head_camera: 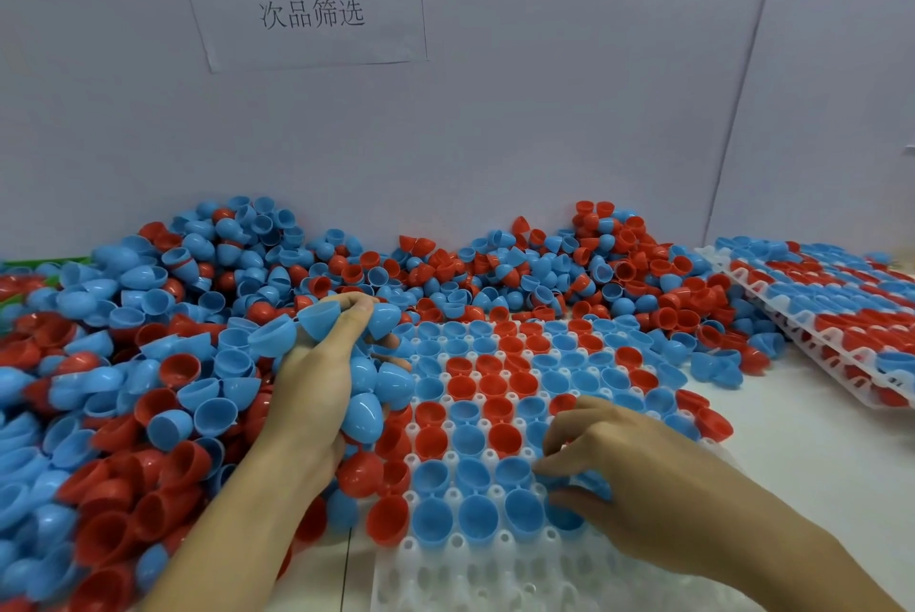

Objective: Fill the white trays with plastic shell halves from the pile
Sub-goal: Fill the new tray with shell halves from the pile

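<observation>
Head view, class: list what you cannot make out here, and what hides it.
- Tray cells under the right hand: hidden by it.
- Shells in the left hand: count unclear, fingers cover some.
- Stacked trays: cut off by the right edge.
- Tray's near rows: blurred at the bottom edge.

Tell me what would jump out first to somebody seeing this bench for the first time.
Most striking is the huge pile of red and blue shell halves heaped along the wall and down the left side. Mid-bench, the white tray is mostly filled, its nearest rows bare. The left hand grips a bunch of blue halves at the tray's left edge, while the right hand seats one in a near row.
</observation>
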